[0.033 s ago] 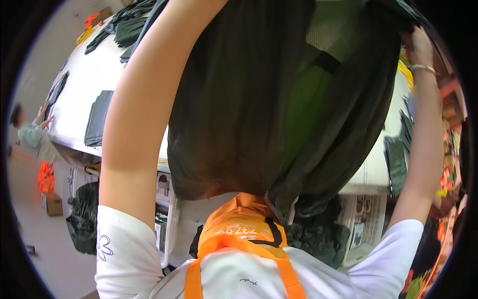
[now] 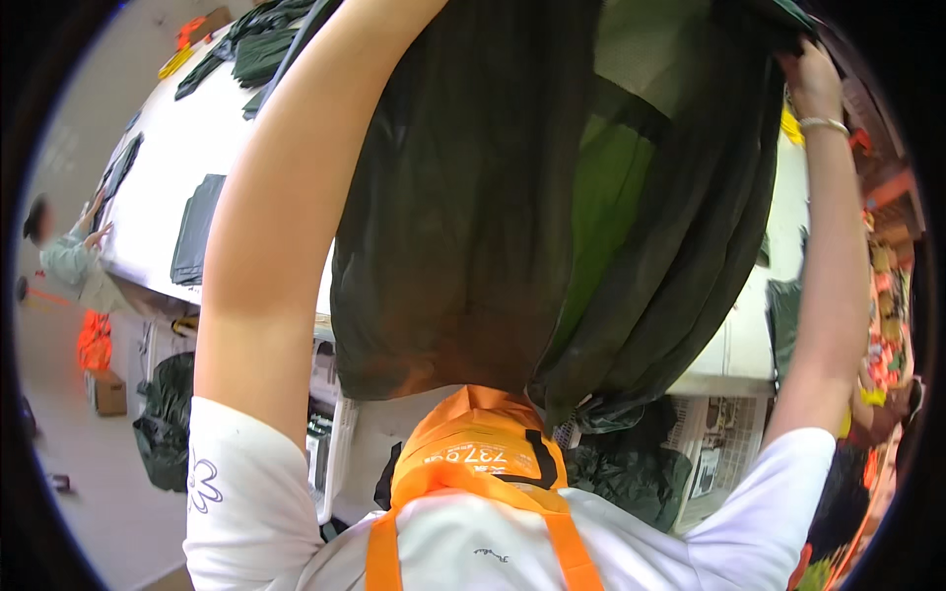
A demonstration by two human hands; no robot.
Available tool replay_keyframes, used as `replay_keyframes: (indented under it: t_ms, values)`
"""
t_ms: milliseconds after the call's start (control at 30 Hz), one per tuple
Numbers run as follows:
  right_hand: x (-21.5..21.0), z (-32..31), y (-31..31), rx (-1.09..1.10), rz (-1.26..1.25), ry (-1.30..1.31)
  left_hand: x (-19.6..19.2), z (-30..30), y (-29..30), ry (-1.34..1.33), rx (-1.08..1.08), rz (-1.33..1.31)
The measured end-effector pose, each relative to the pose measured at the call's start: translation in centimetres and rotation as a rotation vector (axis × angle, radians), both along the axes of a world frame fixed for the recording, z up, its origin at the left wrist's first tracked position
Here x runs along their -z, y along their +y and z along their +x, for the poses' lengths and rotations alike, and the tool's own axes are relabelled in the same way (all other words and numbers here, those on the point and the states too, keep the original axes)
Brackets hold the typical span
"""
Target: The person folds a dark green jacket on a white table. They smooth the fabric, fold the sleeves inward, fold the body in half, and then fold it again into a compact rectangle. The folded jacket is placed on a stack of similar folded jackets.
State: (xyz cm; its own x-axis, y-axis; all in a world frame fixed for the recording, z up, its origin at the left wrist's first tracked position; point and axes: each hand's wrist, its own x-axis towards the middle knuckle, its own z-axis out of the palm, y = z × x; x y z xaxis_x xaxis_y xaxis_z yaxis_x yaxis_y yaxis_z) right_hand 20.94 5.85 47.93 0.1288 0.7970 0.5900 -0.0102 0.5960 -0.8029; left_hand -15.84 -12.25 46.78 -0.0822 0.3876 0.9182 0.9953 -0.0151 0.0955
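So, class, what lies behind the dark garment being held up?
Behind the dark garment a white table shows at its sides, with folded dark pieces. The middle is covered.

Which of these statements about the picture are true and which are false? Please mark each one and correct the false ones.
1. The right hand grips the top edge of the dark green garment. True.
2. The garment lies flat on the white table. False: it hangs in the air, held up in front of the camera.
3. A bracelet sits on the right wrist. True.
4. The left hand shows clearly, with open fingers. False: the left arm reaches up, but its hand is out of view.
5. Other dark garments lie on the table. True.
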Motion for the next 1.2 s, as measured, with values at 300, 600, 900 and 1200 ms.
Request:
replay_keyframes:
  t_ms: [300, 600, 900, 1200]
  values:
    - [34.4, -8.8, -12.2, -0.345, -0.306, -1.086, 35.4, 1.3, -5.0, -0.134, 0.107, -0.956]
    - [45.5, -4.9, -24.3, -0.067, -0.582, -1.377, 44.2, 3.0, -13.9, -0.252, 0.029, -1.259]
    - [47.3, -5.6, -6.7, 0.143, -0.418, -1.447, 47.9, -1.1, 0.6, -0.163, 0.068, -0.928]
    - [41.3, 0.1, -23.9, 0.418, -0.593, -0.765, 48.4, -2.7, -0.8, -0.177, 0.039, -0.892]
